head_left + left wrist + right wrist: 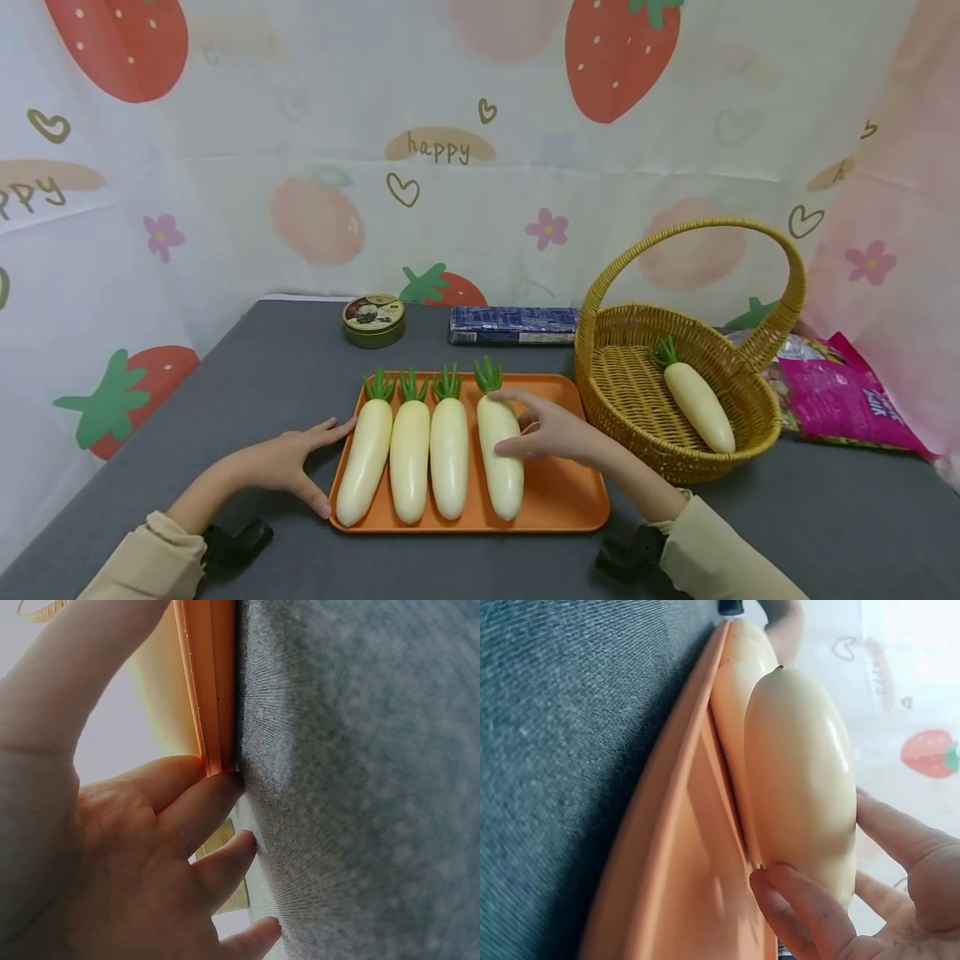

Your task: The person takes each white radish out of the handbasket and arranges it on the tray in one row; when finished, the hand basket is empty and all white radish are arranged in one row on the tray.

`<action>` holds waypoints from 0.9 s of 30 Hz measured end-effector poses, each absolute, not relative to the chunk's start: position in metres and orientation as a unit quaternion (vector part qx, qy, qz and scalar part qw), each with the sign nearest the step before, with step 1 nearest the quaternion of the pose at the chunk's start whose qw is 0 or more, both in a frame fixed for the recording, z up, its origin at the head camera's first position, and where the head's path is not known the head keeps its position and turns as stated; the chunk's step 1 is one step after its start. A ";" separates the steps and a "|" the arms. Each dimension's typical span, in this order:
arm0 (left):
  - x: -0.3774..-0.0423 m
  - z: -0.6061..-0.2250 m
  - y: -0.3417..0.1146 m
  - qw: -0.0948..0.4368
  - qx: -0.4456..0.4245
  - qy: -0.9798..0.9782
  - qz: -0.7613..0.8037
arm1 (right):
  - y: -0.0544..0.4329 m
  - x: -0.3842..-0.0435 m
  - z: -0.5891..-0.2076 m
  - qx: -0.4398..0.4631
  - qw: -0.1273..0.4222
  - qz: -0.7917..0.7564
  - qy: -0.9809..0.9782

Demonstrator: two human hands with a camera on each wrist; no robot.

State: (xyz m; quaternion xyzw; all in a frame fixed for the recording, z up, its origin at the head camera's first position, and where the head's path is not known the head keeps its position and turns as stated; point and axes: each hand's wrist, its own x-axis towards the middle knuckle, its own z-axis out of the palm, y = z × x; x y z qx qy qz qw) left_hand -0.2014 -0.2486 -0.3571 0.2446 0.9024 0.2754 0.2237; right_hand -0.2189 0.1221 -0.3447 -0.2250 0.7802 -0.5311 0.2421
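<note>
My right hand (551, 429) holds a white radish (498, 454) with green leaf stubs between thumb and fingers, over the orange tray (558, 508). In the right wrist view, the held radish (802, 765) appears lifted off the tray floor at its near end. Three more white radishes (410, 462) lie side by side on the tray's left part, leaves pointing away. My left hand (288, 458) is spread at the tray's left edge, thumb by the near corner. In the left wrist view, its fingertips touch the tray rim (214, 690) and the tablecloth.
Right of the tray stands a wicker basket (678, 467) with a tall handle, one white radish (699, 407) inside. A pink bag (847, 396) lies behind it. Farther back are a round tin (373, 321) and a blue packet (513, 325). A printed curtain (450, 83) borders the table.
</note>
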 end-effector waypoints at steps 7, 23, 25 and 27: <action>-0.202 -0.359 -0.249 0.229 0.247 0.899 0.280 | 0.118 -0.219 -0.352 -0.231 0.238 -0.529 0.781; -0.202 -0.357 -0.250 0.226 0.256 0.896 0.283 | 0.106 -0.220 -0.350 -0.213 0.218 -0.464 0.831; -0.202 -0.357 -0.250 0.226 0.257 0.897 0.282 | 0.105 -0.220 -0.350 -0.207 0.225 -0.468 0.830; -0.202 -0.357 -0.250 0.224 0.256 0.897 0.281 | 0.104 -0.220 -0.349 -0.202 0.230 -0.470 0.828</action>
